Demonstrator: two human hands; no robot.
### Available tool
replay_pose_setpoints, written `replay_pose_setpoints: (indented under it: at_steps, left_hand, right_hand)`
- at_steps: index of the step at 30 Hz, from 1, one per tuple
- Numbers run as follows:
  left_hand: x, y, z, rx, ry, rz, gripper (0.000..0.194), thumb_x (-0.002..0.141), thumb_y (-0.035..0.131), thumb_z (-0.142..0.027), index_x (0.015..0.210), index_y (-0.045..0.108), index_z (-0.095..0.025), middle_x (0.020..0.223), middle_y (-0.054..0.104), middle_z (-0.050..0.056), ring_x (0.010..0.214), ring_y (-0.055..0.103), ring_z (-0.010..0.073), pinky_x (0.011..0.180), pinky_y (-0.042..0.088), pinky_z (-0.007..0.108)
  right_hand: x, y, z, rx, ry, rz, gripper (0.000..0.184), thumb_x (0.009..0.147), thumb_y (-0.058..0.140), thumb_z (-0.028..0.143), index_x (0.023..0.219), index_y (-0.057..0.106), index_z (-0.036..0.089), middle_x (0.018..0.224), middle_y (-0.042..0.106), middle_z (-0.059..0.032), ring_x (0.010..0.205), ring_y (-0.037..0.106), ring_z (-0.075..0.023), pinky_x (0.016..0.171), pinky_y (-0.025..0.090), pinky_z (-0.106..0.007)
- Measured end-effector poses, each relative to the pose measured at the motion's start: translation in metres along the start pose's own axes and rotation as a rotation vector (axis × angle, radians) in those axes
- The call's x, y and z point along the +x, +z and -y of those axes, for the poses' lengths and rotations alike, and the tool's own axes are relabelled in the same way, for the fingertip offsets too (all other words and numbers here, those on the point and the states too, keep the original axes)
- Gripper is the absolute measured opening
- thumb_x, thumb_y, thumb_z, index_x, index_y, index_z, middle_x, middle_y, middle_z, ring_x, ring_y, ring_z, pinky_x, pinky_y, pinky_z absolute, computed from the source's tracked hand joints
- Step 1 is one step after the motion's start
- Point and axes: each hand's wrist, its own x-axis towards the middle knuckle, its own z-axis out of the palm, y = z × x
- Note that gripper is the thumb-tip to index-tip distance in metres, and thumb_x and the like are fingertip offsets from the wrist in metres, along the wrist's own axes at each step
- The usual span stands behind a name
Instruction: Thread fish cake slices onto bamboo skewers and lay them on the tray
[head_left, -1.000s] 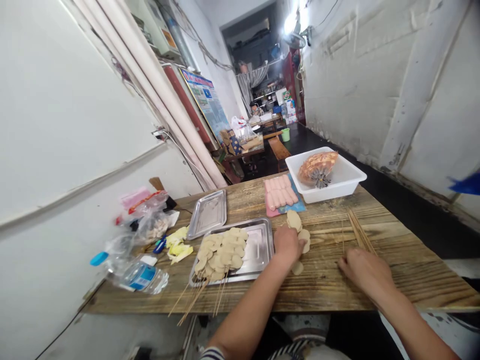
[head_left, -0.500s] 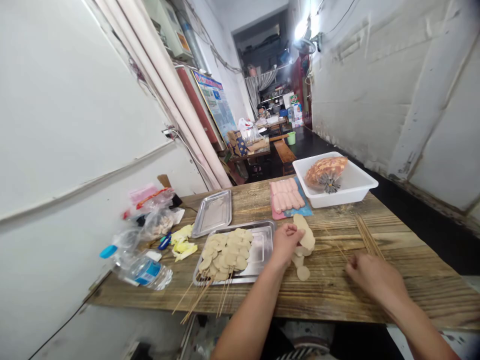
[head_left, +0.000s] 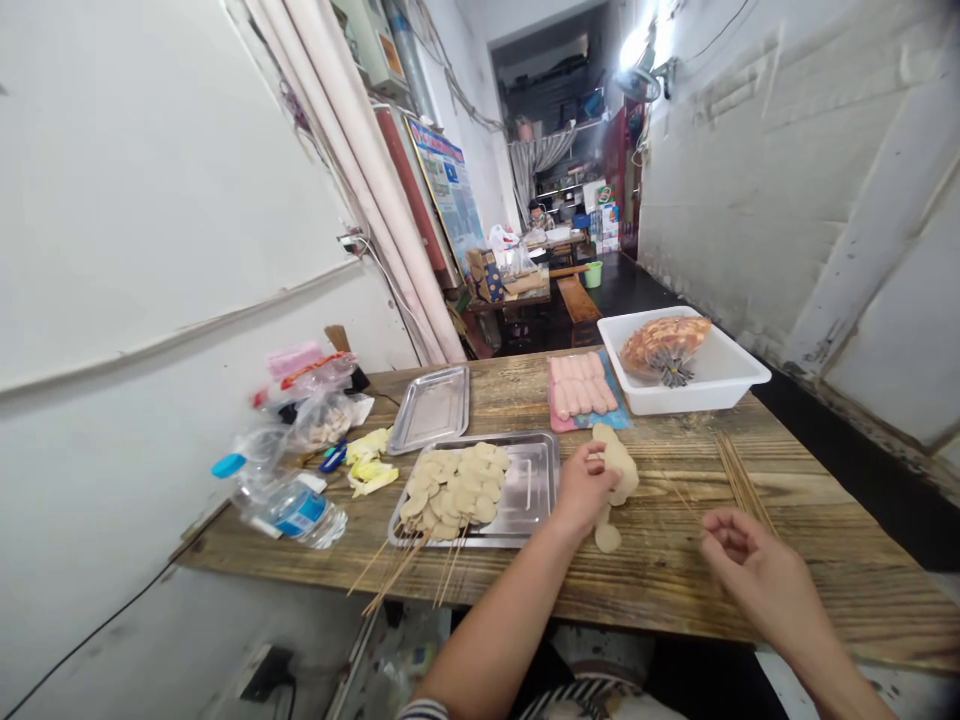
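Pinching pale slices (head_left: pixel 622 473) by left edge: left hand (head_left: pixel 583 492); right hand (head_left: pixel 759 568) clamped on skewer (head_left: pixel 682 496).

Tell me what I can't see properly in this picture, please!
Head view: how many pale slices are by the left hand; the hand and overlapping slices cover some.
Head view: whether the right hand touches the thin skewer; the stick is too faint there.
Head view: the words on the wall poster; too small.
Head view: the right arm past the forearm; the bottom edge cuts it off.
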Motion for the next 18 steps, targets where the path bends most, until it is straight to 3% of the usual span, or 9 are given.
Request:
replay_pose_setpoints:
  at_steps: [4, 6, 8, 11, 15, 18]
  left_hand:
    - [0.008, 0.004, 0.006, 0.623, 0.065, 0.242, 0.029, 0.064, 0.059, -0.015, 0.092, 0.062, -0.015, 0.077, 0.065, 0.007, 0.067, 0.058, 0.0158, 0.061, 0.044, 0.027]
    - [0.013, 0.005, 0.005, 0.920, 0.185, 0.241, 0.025, 0.067, 0.057, -0.018, 0.091, 0.065, -0.017, 0.085, 0.066, 0.008, 0.077, 0.059, 0.0193, 0.069, 0.044, 0.030]
    - [0.022, 0.003, 0.000, 1.125, 0.303, 0.167, 0.026, 0.072, 0.052, -0.023, 0.094, 0.065, -0.017, 0.093, 0.066, 0.009, 0.086, 0.058, 0.0216, 0.077, 0.043, 0.032]
    - [0.044, -0.005, -0.013, 1.328, 0.342, 0.084, 0.031, 0.079, 0.044, -0.023, 0.103, 0.062, -0.016, 0.102, 0.064, 0.011, 0.093, 0.056, 0.0226, 0.082, 0.041, 0.033]
    - [0.080, -0.009, -0.029, 1.476, 0.416, 0.264, 0.038, 0.076, 0.042, -0.013, 0.111, 0.056, -0.019, 0.111, 0.058, 0.010, 0.104, 0.049, 0.0216, 0.090, 0.034, 0.032]
    - [0.100, -0.006, -0.031, 1.444, 0.368, 0.366, 0.033, 0.073, 0.045, -0.011, 0.101, 0.060, -0.019, 0.106, 0.057, 0.010, 0.106, 0.046, 0.0223, 0.090, 0.033, 0.032]
  right_hand:
    - [-0.009, -0.006, -0.016, 0.051, 0.044, -0.006, 0.019, 0.077, 0.049, 0.038, 0.086, 0.047, 0.021, 0.064, 0.054, 0.0024, 0.040, 0.050, -0.0098, 0.036, 0.041, -0.021]
    - [-0.013, -0.008, -0.022, 0.116, 0.068, 0.010, 0.020, 0.078, 0.051, 0.039, 0.087, 0.047, 0.021, 0.065, 0.054, 0.0029, 0.037, 0.046, -0.0077, 0.034, 0.038, -0.020]
    - [-0.017, -0.009, -0.024, 0.215, 0.099, 0.038, 0.023, 0.077, 0.053, 0.040, 0.089, 0.047, 0.022, 0.062, 0.051, 0.0054, 0.034, 0.041, -0.0062, 0.033, 0.034, -0.019]
    - [-0.024, -0.010, -0.016, 0.317, 0.136, 0.060, 0.029, 0.077, 0.055, 0.044, 0.094, 0.046, 0.022, 0.054, 0.048, 0.0081, 0.034, 0.039, -0.0069, 0.032, 0.032, -0.018]
    - [-0.033, -0.013, 0.000, 0.351, 0.154, 0.064, 0.037, 0.075, 0.056, 0.047, 0.099, 0.047, 0.020, 0.048, 0.047, 0.0085, 0.036, 0.040, -0.0078, 0.035, 0.033, -0.018]
    - [-0.042, -0.016, 0.001, 0.375, 0.202, 0.080, 0.043, 0.074, 0.057, 0.049, 0.104, 0.047, 0.020, 0.052, 0.052, 0.0067, 0.037, 0.041, -0.0079, 0.035, 0.035, -0.019]
